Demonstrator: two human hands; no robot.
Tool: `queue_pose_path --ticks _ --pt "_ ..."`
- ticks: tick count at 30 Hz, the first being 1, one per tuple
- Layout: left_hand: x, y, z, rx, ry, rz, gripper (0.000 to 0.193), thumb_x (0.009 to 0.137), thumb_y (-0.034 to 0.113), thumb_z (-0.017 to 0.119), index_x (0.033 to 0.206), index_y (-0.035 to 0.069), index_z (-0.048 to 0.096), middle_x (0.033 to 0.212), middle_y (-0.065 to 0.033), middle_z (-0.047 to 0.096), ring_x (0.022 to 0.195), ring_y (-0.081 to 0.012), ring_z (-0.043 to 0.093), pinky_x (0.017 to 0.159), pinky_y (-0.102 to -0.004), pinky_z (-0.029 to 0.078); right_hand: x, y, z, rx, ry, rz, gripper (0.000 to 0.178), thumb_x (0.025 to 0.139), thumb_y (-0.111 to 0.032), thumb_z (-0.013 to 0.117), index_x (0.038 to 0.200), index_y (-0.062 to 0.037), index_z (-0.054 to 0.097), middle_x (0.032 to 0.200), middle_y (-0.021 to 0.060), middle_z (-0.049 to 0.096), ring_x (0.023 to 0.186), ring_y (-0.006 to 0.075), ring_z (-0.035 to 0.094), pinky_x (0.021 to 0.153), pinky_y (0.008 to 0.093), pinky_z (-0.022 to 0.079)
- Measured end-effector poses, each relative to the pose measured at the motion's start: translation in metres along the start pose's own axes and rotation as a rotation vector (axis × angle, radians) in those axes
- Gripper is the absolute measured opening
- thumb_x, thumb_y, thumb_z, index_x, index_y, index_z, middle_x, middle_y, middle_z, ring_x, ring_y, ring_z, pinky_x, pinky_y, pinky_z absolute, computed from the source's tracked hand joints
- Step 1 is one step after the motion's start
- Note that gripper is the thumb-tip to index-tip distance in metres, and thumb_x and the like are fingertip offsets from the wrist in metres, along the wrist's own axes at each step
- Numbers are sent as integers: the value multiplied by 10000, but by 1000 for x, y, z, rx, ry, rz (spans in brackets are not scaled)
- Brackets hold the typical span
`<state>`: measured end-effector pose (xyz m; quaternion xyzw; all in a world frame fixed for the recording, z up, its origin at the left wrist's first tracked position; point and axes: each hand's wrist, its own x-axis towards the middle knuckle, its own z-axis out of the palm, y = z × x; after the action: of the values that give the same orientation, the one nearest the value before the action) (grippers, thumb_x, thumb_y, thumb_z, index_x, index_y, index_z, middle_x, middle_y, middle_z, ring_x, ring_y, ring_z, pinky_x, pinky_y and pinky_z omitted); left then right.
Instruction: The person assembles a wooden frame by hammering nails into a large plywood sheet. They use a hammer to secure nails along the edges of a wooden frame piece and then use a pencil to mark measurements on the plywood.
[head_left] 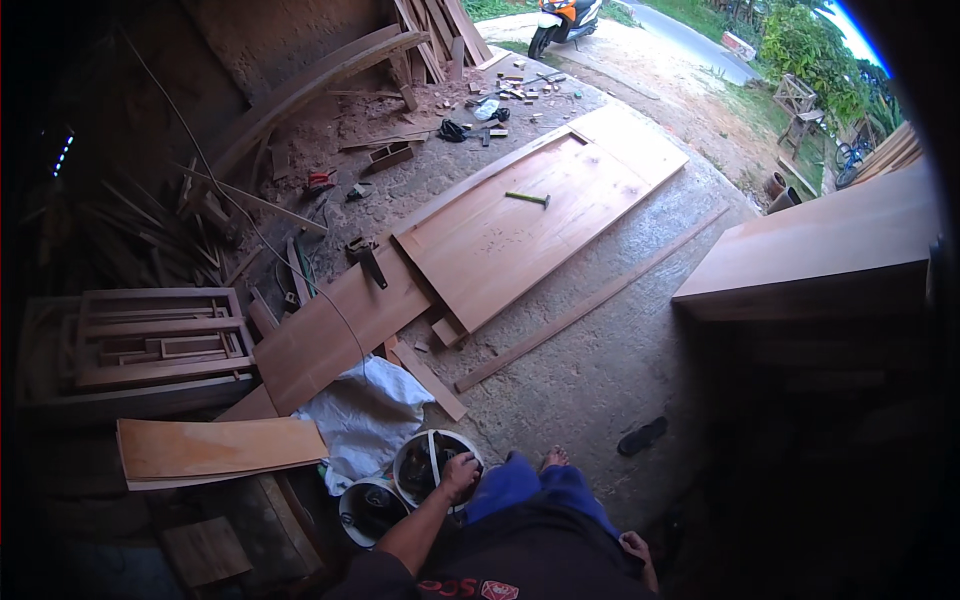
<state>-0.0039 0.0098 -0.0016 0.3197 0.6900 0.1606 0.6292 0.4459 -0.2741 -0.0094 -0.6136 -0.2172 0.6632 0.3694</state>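
My left hand [461, 476] reaches down over a white bucket [408, 447] beside my left leg. Its fingers are curled at the bucket's near right side, and what they hold, if anything, is too small and dark to name. Inside the bucket lie dark tools or parts that I cannot tell apart. A second white bucket [349, 527], also with dark things in it, stands against the first. My right hand [636, 546] hangs low by my right side, partly hidden by my shirt. Its fingers are loosely bent, with nothing visible in them.
A large wooden panel [520, 245] with a green-handled hammer [528, 199] lies ahead; a handsaw [372, 265] rests on a board. A long wooden strip [600, 297] crosses the floor. Nearby are a white sack [365, 415], wooden frames [160, 375], a big wooden box [810, 240] and a slipper [642, 436].
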Motion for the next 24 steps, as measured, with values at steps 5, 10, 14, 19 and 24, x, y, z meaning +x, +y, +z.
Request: queue_pose_path --ticks 5,10,14,19,24 --pt "0 -16 -26 -221 267 -162 537 906 181 570 1398 -23 496 1085 -142 679 746 -186 682 596 -283 540 69 -235 62 -203 -368 207 462 836 -295 646 1179 13 657 1100 50 692 995 153 629 877 298 478" --pt "20 -34 -30 -400 394 -346 538 894 145 571 1403 -9 488 1038 -125 671 736 -195 683 580 -285 536 186 -285 66 -385 -458 95 440 858 -272 645 1204 0 651 1128 54 697 1035 175 618 902 328 474" --pt "63 17 -39 -473 357 -385 372 924 142 543 1276 20 535 985 -89 637 735 -199 641 594 -297 520 244 -355 103 -8 -253 154 364 834 -189 661 1130 21 645 1014 -19 668 819 91 609 738 265 490" --pt "156 94 -89 -670 342 -162 472 945 112 535 1398 23 438 958 -86 605 700 -178 619 559 -271 500 344 -372 106 -728 -231 -216 350 860 -221 615 1133 -2 623 998 122 682 821 207 630 747 355 494" --pt "223 211 -144 -576 465 -53 505 955 173 550 1417 -2 445 1139 -112 634 811 -181 645 654 -287 542 411 -467 160 -946 -348 -170 314 888 -281 585 1058 -17 605 979 201 631 895 327 627 797 420 491"
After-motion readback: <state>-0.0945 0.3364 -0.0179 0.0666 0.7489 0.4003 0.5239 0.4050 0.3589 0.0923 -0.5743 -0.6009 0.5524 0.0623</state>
